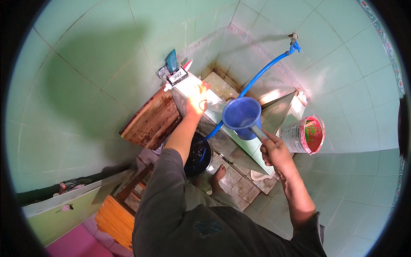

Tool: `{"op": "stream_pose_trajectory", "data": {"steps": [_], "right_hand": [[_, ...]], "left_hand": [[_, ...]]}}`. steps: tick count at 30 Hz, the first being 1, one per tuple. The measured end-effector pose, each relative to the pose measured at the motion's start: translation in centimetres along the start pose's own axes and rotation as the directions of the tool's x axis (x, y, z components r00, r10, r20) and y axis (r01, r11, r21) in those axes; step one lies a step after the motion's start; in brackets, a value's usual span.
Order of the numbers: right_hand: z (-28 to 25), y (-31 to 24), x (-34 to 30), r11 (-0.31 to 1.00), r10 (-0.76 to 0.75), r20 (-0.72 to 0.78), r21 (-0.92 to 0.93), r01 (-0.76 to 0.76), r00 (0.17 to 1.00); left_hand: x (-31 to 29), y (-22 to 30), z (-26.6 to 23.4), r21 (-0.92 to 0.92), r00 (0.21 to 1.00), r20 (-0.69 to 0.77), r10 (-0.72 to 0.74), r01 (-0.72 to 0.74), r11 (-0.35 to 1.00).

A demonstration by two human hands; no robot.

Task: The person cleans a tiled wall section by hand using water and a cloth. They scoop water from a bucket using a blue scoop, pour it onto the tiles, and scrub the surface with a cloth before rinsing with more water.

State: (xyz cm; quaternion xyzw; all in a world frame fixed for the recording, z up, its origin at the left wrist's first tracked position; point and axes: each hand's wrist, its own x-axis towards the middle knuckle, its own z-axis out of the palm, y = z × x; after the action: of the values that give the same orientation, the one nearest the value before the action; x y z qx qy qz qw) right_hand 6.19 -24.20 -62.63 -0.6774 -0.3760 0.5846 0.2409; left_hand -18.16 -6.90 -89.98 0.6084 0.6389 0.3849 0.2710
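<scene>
My right hand (277,153) is closed round the grey handle of a blue water dipper (241,114). The dipper hangs over the edge of the tiled basin, its round bowl facing up toward me. On the other side, my left hand (197,101) reaches over the white ledge (181,88), close to the dipper. Strong light washes out its fingers, so I cannot see whether they are spread or hold something. Past the left hand, a dark box with a white label (177,76) and a teal packet (171,61) stand on the ledge.
A blue hose (266,68) runs from the wall tap (294,43) down into a black bucket (198,156) near my feet. A paint bucket (314,133) with red-smeared rim sits right. Wooden boards (152,118) lean at the left; an orange wooden piece (114,220) stands lower left.
</scene>
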Motion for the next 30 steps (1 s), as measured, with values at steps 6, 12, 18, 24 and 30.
{"op": "stream_pose_trajectory", "data": {"steps": [6, 12, 18, 24, 30], "right_hand": [[-1.2, -0.5, -0.9, 0.998, -0.019, -0.007, 0.055, 0.02, 1.0], [-3.3, 1.5, -2.7, 0.999, 0.021, -0.101, 0.029, -0.018, 0.995], [-5.4, 5.6, -4.9, 0.998, 0.031, -0.179, -0.043, -0.039, 0.983], [-7.1, 10.3, -7.5, 0.98, -0.048, -0.29, -0.199, -0.012, 0.956], [-8.5, 12.4, -10.4, 0.99, 0.086, -0.389, -0.07, -0.122, 0.917]], "left_hand": [[-1.0, -3.4, 1.2, 0.003, 0.944, -0.114, 0.311, -0.313, 0.95], [-0.6, -1.0, -1.3, 0.508, 0.942, 0.061, 0.329, -0.313, 0.803], [-5.3, 1.8, -0.6, 0.367, 0.902, 0.138, 0.409, -0.43, 0.825], [-10.9, 7.2, -3.8, 0.334, 0.934, 0.143, 0.327, -0.357, 0.873], [-18.2, 10.2, 2.3, 0.032, 0.789, 0.334, 0.515, -0.556, 0.83]]}}
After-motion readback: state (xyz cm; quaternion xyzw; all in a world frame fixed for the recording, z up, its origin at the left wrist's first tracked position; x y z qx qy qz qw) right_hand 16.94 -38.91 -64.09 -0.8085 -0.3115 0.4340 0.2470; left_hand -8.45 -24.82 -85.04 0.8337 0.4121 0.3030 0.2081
